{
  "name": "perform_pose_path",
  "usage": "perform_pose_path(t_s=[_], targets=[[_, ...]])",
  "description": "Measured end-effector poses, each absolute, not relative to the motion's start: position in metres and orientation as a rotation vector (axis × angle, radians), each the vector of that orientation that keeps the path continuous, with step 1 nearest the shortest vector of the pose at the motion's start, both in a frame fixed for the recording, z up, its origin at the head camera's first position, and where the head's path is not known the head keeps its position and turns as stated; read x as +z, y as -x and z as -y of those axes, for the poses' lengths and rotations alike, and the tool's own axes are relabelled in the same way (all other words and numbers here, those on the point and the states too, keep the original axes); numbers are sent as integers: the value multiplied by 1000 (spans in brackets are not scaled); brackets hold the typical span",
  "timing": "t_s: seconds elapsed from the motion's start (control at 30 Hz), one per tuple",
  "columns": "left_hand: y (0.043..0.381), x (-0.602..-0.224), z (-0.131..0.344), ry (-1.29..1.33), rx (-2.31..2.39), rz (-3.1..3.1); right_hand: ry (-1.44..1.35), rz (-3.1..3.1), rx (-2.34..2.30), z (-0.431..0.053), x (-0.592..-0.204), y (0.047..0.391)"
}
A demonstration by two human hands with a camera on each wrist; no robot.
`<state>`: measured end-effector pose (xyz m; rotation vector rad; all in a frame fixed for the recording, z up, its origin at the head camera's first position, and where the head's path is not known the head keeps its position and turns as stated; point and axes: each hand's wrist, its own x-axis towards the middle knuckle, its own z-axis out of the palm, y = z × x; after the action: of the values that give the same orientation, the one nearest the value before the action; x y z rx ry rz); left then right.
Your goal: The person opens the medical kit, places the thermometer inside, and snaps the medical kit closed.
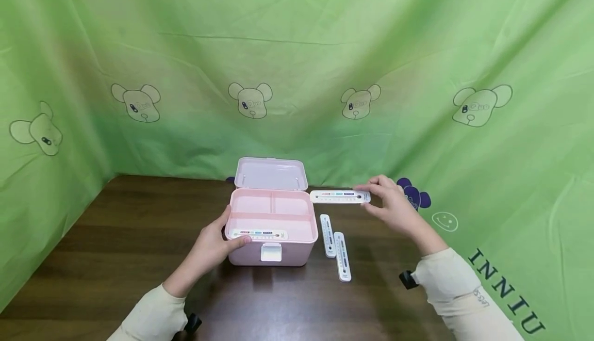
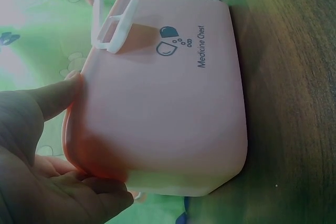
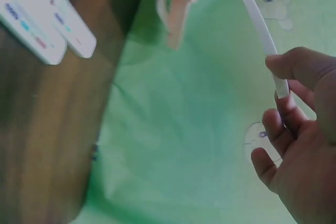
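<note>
- A green curtain (image 1: pixel 297 47) printed with cartoon animal heads hung behind and beside a dark wooden table (image 1: pixel 139 232).
- On the table stood a pink box (image 1: pixel 293 254) marked "Medicine Chest", its lid (image 1: pixel 271 173) tipped back, its inside split into three compartments: two behind, one long one in front.
- The left hand (image 1: pixel 212 239) was clamped on the box's left front corner, thumb over the rim; a firm hold there seemed the right way to keep the box from sliding.
- The right hand (image 1: pixel 392 204) pinched one end of a white thermometer-like strip (image 1: pixel 336 197) near the box's right rear corner. A light pinch on the long edges, keeping it level, looked best. Whether its free end touched the box was hard to tell.
- A second strip (image 1: pixel 266 234) lay in the front compartment, by the left thumb; a third strip (image 1: pixel 327 235) and a fourth strip (image 1: pixel 342 257) lay on the table, right of the box.
- By count: one table, one box, one lid, three compartments, two hands, four strips, one white latch (image 1: pixel 271 252).
</note>
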<state>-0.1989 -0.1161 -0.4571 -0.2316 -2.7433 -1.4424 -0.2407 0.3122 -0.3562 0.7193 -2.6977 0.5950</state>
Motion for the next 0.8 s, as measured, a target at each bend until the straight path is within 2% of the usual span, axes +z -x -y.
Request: perform_pose_path(t_s=[0.23,0.47,0.8], targets=[[199,-458,116,240,-1445,2741,-855,2774,550,-299,-341,247],[201,-457,116,250,-1439,2731,-1076,2817,508,-280,-341,254],[200,-459,116,244,-1450,2724,-1218,2836,306,-249,-339,259]])
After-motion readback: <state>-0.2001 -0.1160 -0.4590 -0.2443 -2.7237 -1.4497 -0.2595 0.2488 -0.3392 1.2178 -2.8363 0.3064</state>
